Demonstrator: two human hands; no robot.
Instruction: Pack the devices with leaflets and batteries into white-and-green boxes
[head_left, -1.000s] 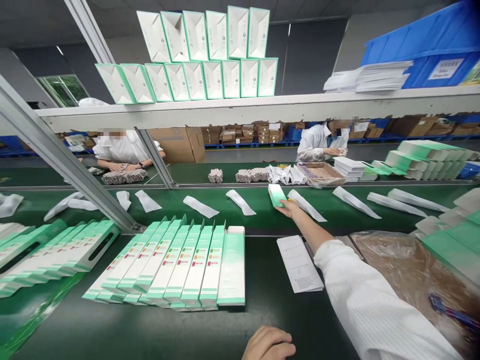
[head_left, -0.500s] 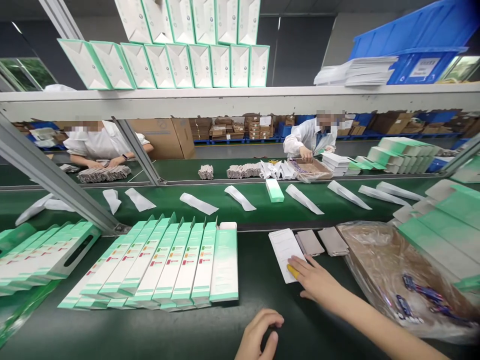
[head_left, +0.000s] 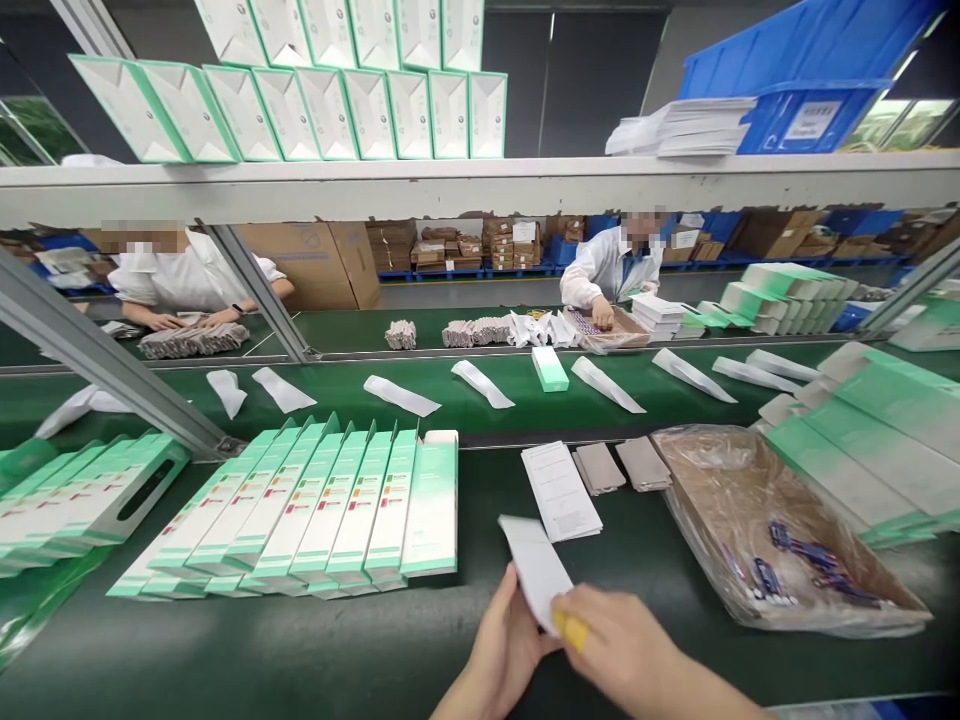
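Note:
My left hand and my right hand are close together at the bottom of the view. Between them stands a folded white leaflet, tilted, its lower end gripped by both hands. A small yellow item shows under my right fingers against the leaflet, mostly hidden. Just beyond the hands lies a printed white sheet on the green belt. Two grey-brown cards lie to its right.
A row of overlapping white-and-green boxes lies to the left of my hands. On the right is a plastic-lined cardboard tray holding blue packets. A metal rail and shelf cross the view; co-workers work beyond.
My right hand has lifted the white leaflet and yellow item off the belt. My left hand has come up to hold the leaflet too. The view has tilted slightly.

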